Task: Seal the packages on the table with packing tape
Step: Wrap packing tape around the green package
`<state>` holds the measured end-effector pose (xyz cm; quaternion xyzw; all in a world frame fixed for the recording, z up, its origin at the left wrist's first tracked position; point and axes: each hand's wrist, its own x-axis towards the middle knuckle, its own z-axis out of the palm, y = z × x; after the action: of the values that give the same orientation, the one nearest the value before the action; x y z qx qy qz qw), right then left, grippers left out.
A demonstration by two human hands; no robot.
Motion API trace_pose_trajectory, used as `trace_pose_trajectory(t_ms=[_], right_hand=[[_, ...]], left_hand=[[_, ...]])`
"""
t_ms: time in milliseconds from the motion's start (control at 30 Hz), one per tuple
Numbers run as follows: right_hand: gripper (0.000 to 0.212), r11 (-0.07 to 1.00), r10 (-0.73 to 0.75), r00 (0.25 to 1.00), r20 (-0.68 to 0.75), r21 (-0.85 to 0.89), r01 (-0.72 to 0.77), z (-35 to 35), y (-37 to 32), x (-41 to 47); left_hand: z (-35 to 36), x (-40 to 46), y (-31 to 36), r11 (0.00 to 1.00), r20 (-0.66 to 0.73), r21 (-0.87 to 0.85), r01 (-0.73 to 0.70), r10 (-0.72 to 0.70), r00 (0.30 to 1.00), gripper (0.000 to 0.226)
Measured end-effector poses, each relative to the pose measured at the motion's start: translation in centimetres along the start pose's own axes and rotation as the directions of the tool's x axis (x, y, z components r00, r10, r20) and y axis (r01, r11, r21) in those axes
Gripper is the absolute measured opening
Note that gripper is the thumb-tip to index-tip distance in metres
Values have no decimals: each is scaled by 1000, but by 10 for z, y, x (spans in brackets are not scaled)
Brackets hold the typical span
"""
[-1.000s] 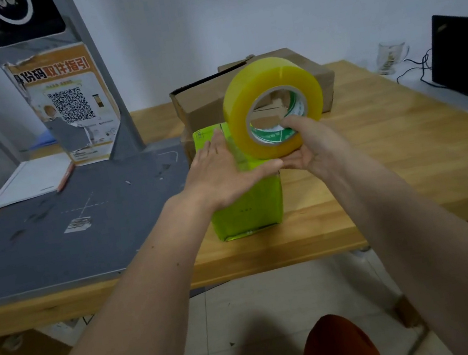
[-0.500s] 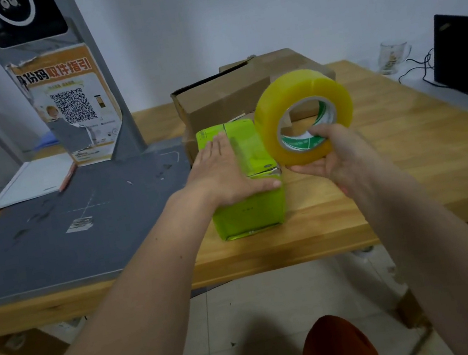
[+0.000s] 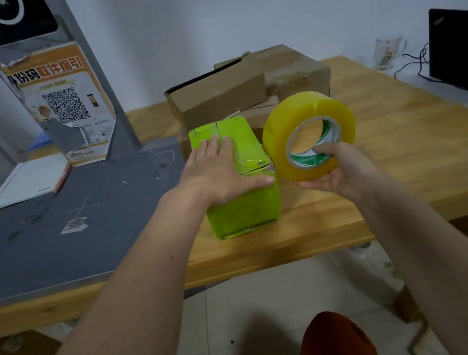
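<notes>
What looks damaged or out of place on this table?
The poster on the grey stand is torn along its top and lower edges. The brown cardboard box behind the green package has a flap lifted, unsealed.

A green box (image 3: 235,177) stands on the wooden table (image 3: 408,154) near its front edge. The left hand (image 3: 220,176) lies flat on the box's top, fingers straight, thumb along the front top edge. Just to the right of the box, the right hand (image 3: 337,174) holds a yellow tape roll (image 3: 309,133) upright off the table, thumb inside the core and fingers under the rim. Behind the green box sit brown cardboard boxes (image 3: 242,89), one with a flap raised. A grey mat (image 3: 50,233) covers the table's left part, with a grey stand (image 3: 62,82) bearing a QR poster at its back and white paper (image 3: 23,184) beside that. At far right are a glass mug (image 3: 388,50) and a black screen (image 3: 465,51).
</notes>
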<state>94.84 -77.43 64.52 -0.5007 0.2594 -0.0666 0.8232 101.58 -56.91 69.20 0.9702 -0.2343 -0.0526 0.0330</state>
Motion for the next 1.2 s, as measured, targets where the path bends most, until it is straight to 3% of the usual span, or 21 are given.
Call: trace_pose_trajectory(t_ms=[167, 367, 567, 633, 700, 767, 867, 1033, 1100, 1200], right_hand=[[37, 990, 52, 998, 40, 126, -56, 2, 21, -1], [42, 981, 103, 994, 38, 163, -108, 17, 42, -3], [35, 955, 111, 968, 226, 246, -167, 36, 44, -14], [31, 983, 25, 980, 197, 176, -60, 43, 35, -15], [38, 988, -137, 987, 80, 83, 130, 48, 20, -14], [42, 945, -321, 946, -45, -74, 317, 54, 4, -15], [34, 839, -503, 864, -39, -265, 476, 64, -5, -20], [57, 725, -533, 845, 45, -489, 484, 80, 5, -20], [65, 662, -521, 851, 70, -596, 455, 86, 10, -22], [56, 520, -545, 829, 126, -725, 452, 99, 19, -33]], left_hand=[[-2, -2, 0, 995, 78, -102, 6, 2, 997, 121], [-1, -11, -8, 992, 12, -121, -45, 47, 999, 110], [3, -18, -27, 951, -83, -304, -62, 39, 996, 103], [11, -21, -31, 894, -131, -440, -83, 27, 991, 99], [25, -25, -28, 788, -197, -599, -139, 23, 980, 96], [42, -28, -20, 687, -231, -701, -190, 33, 972, 97], [60, -33, -12, 619, -196, -765, -176, 36, 980, 105], [58, -28, -17, 556, -307, -797, -238, -32, 951, 106], [60, -29, -24, 458, -285, -862, -219, -80, 955, 102], [68, -31, -35, 319, -227, -929, -189, -88, 970, 96]])
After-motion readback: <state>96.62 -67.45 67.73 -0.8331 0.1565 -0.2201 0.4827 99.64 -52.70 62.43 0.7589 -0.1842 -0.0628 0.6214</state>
